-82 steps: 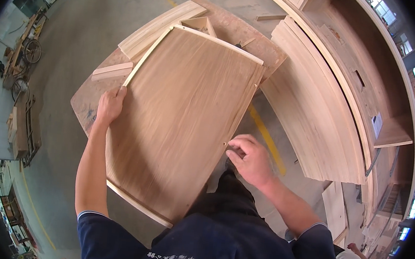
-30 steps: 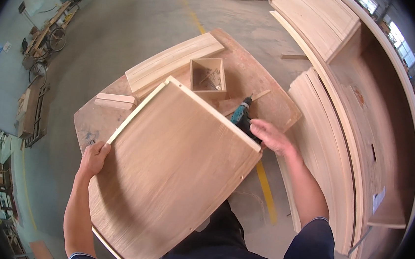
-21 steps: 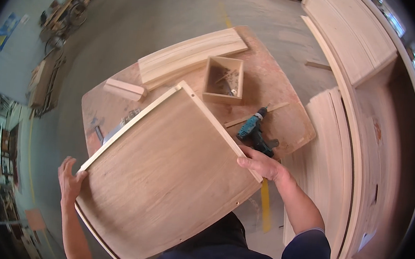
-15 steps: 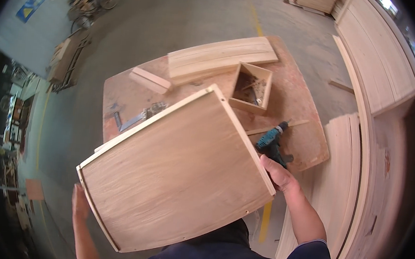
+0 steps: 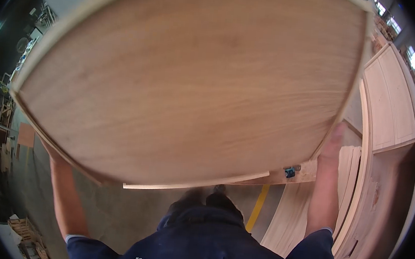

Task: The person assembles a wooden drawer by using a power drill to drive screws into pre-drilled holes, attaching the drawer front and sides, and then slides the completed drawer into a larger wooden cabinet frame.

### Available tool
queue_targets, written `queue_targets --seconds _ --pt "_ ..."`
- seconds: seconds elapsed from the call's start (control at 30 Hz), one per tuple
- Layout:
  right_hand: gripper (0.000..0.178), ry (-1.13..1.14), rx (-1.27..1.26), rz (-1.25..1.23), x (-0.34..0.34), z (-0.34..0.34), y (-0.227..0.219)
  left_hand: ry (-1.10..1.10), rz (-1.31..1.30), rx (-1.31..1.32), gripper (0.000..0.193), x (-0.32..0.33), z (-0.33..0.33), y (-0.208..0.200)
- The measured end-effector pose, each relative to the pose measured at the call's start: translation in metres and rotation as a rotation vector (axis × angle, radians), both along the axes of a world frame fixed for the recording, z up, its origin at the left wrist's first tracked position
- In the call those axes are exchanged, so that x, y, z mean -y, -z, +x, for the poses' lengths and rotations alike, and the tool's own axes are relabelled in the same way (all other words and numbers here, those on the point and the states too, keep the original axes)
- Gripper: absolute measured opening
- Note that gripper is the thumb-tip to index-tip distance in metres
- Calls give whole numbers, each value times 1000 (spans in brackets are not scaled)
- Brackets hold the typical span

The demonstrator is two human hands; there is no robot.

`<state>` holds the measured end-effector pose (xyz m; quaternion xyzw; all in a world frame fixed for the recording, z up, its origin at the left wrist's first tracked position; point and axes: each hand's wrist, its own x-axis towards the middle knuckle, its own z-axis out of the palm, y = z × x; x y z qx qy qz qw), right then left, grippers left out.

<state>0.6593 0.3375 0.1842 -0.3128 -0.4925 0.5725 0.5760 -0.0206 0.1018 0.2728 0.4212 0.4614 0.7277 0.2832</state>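
The wooden panel (image 5: 192, 79) is gripped at its lower-left edge by the left hand (image 5: 51, 151) and at its right edge by the right hand (image 5: 334, 136), its long axis running between both hands.

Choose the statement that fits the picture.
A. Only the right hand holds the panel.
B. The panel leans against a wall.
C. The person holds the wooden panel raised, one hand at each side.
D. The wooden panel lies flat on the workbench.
C: the wooden panel fills the view, lifted close to the camera, with the right hand at its right edge and the left hand under its lower left edge.
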Motion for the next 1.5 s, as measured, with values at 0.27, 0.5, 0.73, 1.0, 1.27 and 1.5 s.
queue_targets --seconds 0.27,0.5,0.73,1.0,1.27,1.5 --pt "63 -311 -266 -248 -52 -57 -25 288 182 272 74 -58 -52 2" --pt "62 -340 -195 -351 -63 -38 -7 251 -102 261 73 -57 -140 12" --pt "62 -343 -162 -437 -73 -58 -2 240 -138 277 71 -116 -174 73" --pt "61 -351 -130 -484 -77 -57 5 184 -300 350 68 -108 -88 51" --pt "61 -365 -136 -488 -70 -29 28 254 -379 423 64 -106 -34 42" --pt "60 -374 -156 -579 -52 -59 42 279 -439 149 62 -117 -2 60"
